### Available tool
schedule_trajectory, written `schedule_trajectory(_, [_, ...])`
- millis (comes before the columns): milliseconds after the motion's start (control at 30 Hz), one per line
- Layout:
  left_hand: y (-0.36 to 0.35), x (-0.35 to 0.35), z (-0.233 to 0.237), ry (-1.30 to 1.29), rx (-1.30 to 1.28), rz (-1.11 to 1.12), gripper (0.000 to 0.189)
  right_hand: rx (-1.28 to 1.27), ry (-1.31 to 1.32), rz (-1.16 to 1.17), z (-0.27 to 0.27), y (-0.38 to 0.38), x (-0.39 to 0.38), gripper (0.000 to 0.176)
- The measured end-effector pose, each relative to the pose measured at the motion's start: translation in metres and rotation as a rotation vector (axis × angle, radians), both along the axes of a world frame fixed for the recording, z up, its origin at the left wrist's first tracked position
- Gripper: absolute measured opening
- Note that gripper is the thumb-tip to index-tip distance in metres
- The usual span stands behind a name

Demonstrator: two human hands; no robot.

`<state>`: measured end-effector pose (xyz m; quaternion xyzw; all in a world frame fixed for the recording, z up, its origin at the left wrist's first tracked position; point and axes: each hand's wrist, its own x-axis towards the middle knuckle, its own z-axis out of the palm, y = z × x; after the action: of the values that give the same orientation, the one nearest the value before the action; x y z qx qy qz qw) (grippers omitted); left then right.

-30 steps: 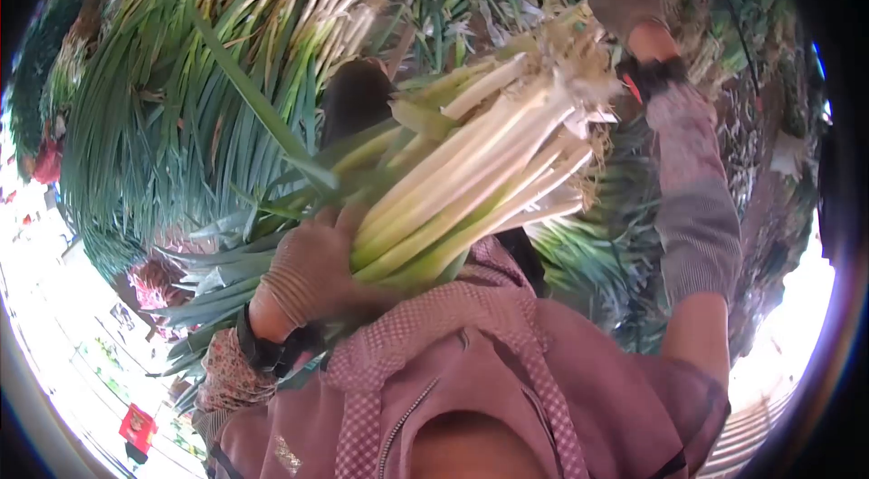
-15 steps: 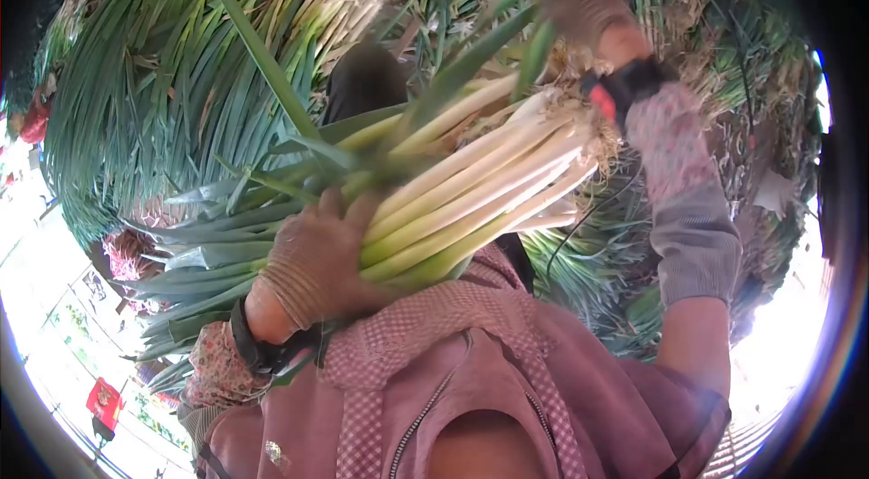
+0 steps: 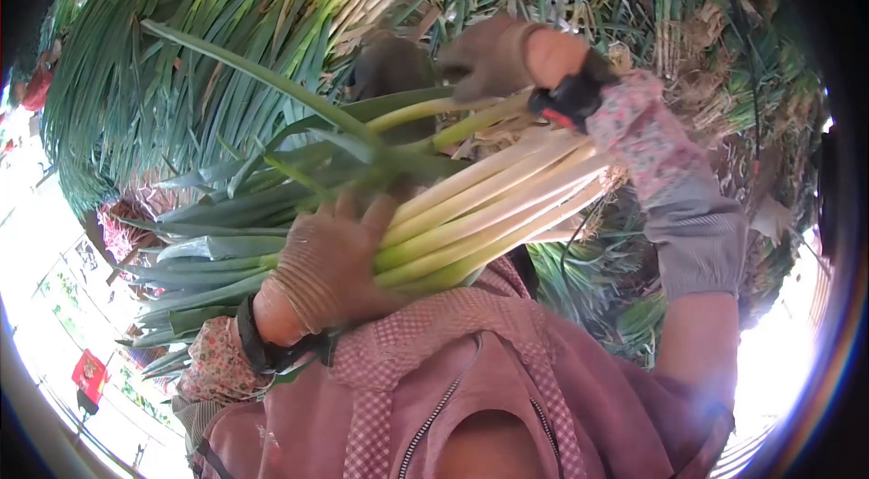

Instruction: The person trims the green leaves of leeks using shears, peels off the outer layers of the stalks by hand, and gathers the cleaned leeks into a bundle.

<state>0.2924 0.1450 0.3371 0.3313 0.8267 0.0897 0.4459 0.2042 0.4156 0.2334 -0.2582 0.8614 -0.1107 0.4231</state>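
Observation:
A bundle of long green onions (image 3: 480,216) lies across my lap, its white root ends to the right and green leaves to the left. My left hand (image 3: 335,257), in a tan glove, is wrapped round the bundle where white turns to green. Above the white stalks my right hand (image 3: 493,58), also gloved, is bent at the wrist and blurred, close to the upper stalks; its fingertips are not clear. One broad leaf (image 3: 262,76) sticks up to the upper left over the bundle.
A large heap of green onions (image 3: 154,99) fills the upper left. More onions with dry roots (image 3: 697,44) lie at the upper right, and some leaves (image 3: 588,280) show below the bundle. A dark rounded shape (image 3: 394,71) stands behind the bundle. A red object (image 3: 89,375) hangs at the lower left.
My right hand has moved left and down from beyond the root ends to above the stalks. My left hand still holds the bundle, shifted slightly right. The broad leaf now leans further left.

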Motion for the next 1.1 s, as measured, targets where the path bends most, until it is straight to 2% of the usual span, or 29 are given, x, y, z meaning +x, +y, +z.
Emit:
schedule_trajectory(67, [-0.004, -0.001, -0.002, 0.042, 0.052, 0.000, 0.097, -0.018, -0.049, 0.010, -0.015, -0.021, 0.011, 0.055])
schedule_trajectory(167, [-0.008, 0.008, -0.007, 0.109, 0.166, -0.007, 0.089, -0.063, -0.091, -0.143, -0.021, -0.021, 0.019, 0.058])
schedule_trajectory(267, [-0.003, 0.010, -0.003, 0.157, 0.203, -0.023, 0.088, -0.058, -0.253, -0.251, -0.026, -0.020, 0.021, 0.054])
schedule_trajectory(333, [0.000, 0.008, 0.004, 0.191, 0.190, -0.071, 0.088, -0.231, -0.352, -0.274, -0.026, -0.014, 0.031, 0.050])
schedule_trajectory(367, [0.000, 0.008, 0.004, 0.254, 0.270, -0.087, 0.090, -0.315, -0.395, -0.283, -0.024, -0.010, 0.033, 0.048])
schedule_trajectory(467, [-0.004, 0.001, 0.002, 0.370, 0.422, -0.117, 0.097, -0.347, -0.392, -0.336, 0.011, -0.020, 0.039, 0.043])
schedule_trajectory(500, [-0.003, -0.003, 0.003, 0.372, 0.424, -0.118, 0.099, -0.359, -0.334, -0.266, 0.031, -0.028, 0.035, 0.038])
schedule_trajectory(633, [-0.001, -0.017, -0.004, 0.278, 0.382, -0.054, 0.114, -0.332, -0.044, -0.067, 0.049, -0.058, 0.046, 0.030])
schedule_trajectory(733, [-0.001, -0.015, -0.012, 0.198, 0.321, -0.037, 0.122, -0.088, 0.013, 0.062, 0.059, -0.061, 0.050, 0.026])
schedule_trajectory(833, [0.003, -0.013, -0.012, 0.217, 0.285, -0.020, 0.122, 0.140, 0.046, 0.051, 0.045, -0.039, 0.047, 0.026])
schedule_trajectory(900, [0.000, -0.013, -0.016, 0.306, 0.285, -0.090, 0.122, 0.263, 0.063, 0.056, 0.045, 0.001, 0.038, 0.026])
schedule_trajectory(967, [-0.001, -0.015, -0.013, 0.238, 0.223, -0.117, 0.122, 0.471, 0.128, -0.008, 0.019, 0.048, 0.038, 0.029])
schedule_trajectory(1033, [-0.003, -0.016, -0.012, 0.182, 0.210, -0.111, 0.120, 0.712, 0.150, -0.273, -0.015, 0.121, 0.028, 0.033])
schedule_trajectory(1100, [-0.007, -0.020, -0.014, 0.150, 0.235, -0.064, 0.115, 0.776, 0.261, -0.578, -0.021, 0.192, 0.036, 0.033])
